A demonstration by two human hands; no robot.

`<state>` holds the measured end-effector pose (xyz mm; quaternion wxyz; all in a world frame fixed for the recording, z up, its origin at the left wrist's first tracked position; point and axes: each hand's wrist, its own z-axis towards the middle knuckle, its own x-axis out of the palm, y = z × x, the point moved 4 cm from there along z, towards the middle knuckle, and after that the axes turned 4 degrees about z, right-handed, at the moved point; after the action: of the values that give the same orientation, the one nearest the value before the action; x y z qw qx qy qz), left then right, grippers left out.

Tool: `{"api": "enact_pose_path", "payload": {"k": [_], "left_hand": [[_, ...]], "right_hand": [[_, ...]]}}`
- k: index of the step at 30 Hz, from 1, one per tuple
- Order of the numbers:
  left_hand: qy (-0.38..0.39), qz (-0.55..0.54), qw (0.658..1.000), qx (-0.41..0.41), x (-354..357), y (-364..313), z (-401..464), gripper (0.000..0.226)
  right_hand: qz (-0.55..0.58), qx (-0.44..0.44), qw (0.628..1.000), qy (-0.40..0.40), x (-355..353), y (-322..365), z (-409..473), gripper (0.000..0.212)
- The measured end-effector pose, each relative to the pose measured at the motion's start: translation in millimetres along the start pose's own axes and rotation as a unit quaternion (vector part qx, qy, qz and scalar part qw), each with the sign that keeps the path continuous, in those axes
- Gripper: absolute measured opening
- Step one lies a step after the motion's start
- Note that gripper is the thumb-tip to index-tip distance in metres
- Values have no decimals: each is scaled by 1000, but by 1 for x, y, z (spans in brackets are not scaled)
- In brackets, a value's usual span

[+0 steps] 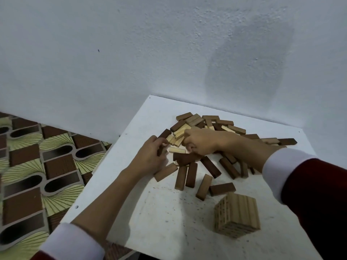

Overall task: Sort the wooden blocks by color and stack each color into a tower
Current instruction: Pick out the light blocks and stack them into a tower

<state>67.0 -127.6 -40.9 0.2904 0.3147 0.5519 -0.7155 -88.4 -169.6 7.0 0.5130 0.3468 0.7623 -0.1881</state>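
Blocks (206, 145) of wood lie scattered in a loose heap over the far half of a white desk (169, 222), pale, mid-brown and dark brown ones mixed together. The heap serves as the landmark here. At its left edge the left hand (150, 156) has its fingers curled round a dark brown block (161, 150), which stands nearly upright in the grip. Just right of it, over the near-left part of the heap, the right hand (199, 142) is closed into a loose fist with the knuckles up; whether it holds a block cannot be told, since the fingers hide whatever lies under them. Between the two hands a pale block (177, 150) lies flat on the desk.

Nearer than the heap, several mid-brown and dark blocks lie singly on the desk, some side by side. Nearer still and to the right, well apart from the heap, stands a finished tower (237, 214) of pale blocks, built in crossed layers and seen from above at a slant.

Both forearms are bare from the wrist to white cuffs (281, 169) that end in dark red sleeves (319, 194). Beyond the heap rises a rough white wall (169, 53), and left of the desk shows a floor (37, 166) patterned in brown and yellow-green.
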Motion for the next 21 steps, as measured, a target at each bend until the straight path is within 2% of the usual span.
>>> {"api": "enact_pose_path", "payload": {"k": [1,4,7,8,10,12,13,16,18,21], "left_hand": [[-8,18,1000,6,0,1,0,25],[-12,82,996,35,3,-1,0,23],[29,125,990,62,9,-6,3,32],[37,117,990,65,10,-7,5,34],[44,94,992,65,13,-7,7,35],[51,80,994,60,16,-5,9,32],[52,75,994,60,18,-5,9,31],[75,66,993,68,20,-7,9,34],[95,90,988,79,21,-10,8,35],[94,133,983,83,20,-15,9,20]], "right_hand": [[14,-5,1000,6,2,0,0,6],[20,-14,999,36,5,3,-6,18],[-75,25,995,67,2,-1,-17,14],[-114,31,991,63,1,-3,-18,9],[-140,21,990,1,-1,-4,-16,8],[-70,1,996,-56,-3,0,-13,14],[-30,-10,998,-59,-3,4,-12,16],[5,-37,999,4,10,21,-4,31],[-26,-49,998,11,20,29,0,34],[-137,-73,988,0,26,35,4,33]]}}
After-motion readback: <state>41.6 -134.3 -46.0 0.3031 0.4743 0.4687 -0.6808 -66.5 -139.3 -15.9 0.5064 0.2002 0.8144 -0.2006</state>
